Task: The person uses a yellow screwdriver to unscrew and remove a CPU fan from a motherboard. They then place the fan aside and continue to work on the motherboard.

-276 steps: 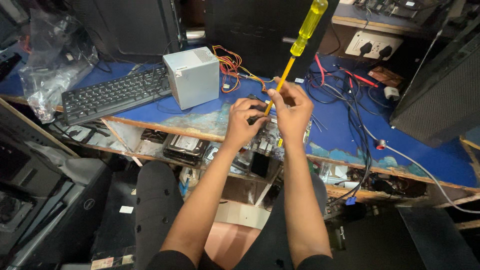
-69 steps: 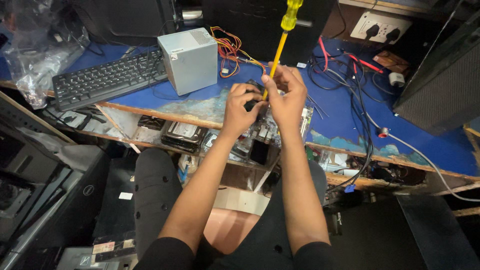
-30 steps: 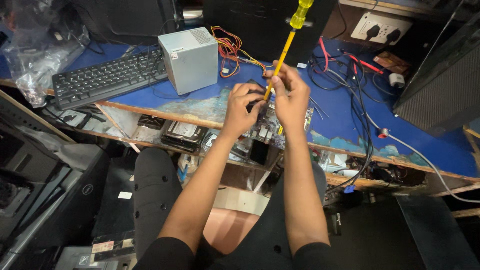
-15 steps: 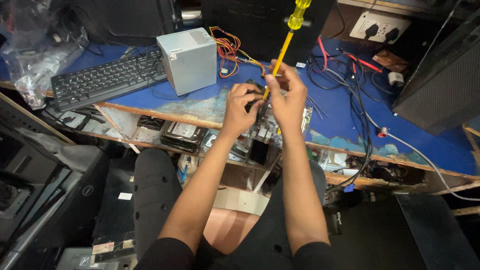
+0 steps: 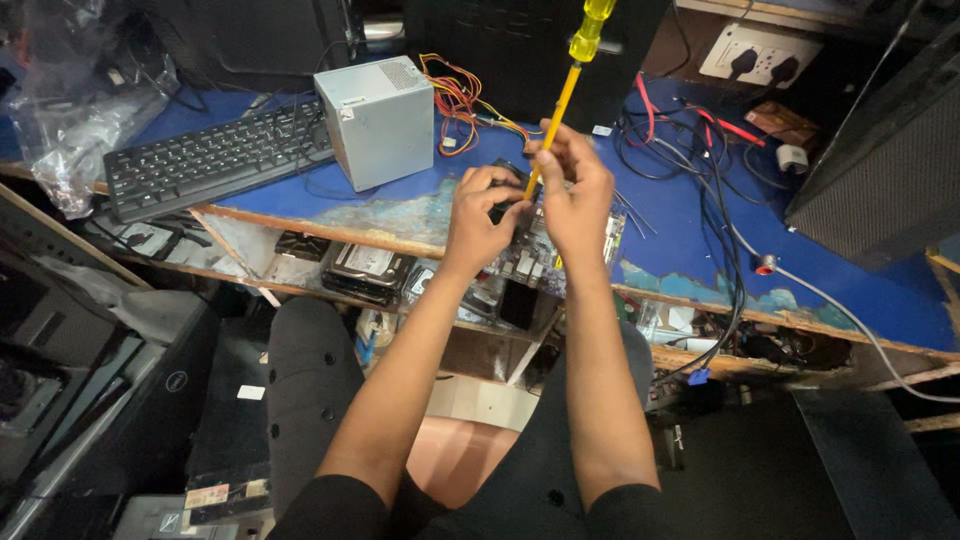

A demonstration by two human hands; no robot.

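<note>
screwdriver [image 5: 562,95]: near-upright, yellow handle up, tip down | right hand [image 5: 575,190]: gripping shaft | left hand [image 5: 480,215]: clasping small dark part [image 5: 510,190]

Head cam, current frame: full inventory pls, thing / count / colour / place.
screwdriver: 1, yellow handle and shaft, upright above the bench, held at the shaft
circuit board: 1, pale with small parts, at the bench edge under the hands
power supply box: 1, grey metal, on the bench left of the hands
wire bundle: 1, red, orange and yellow, behind the box
keyboard: 1, black, far left on the bench
cables: several, black and red, right side of the bench
wall socket: 1, white, back right
hard drives: at least 2, on the shelf below the bench
bench: 1, blue top, worn
left hand: 1, on the board
right hand: 1, gripping the screwdriver shaft
</note>
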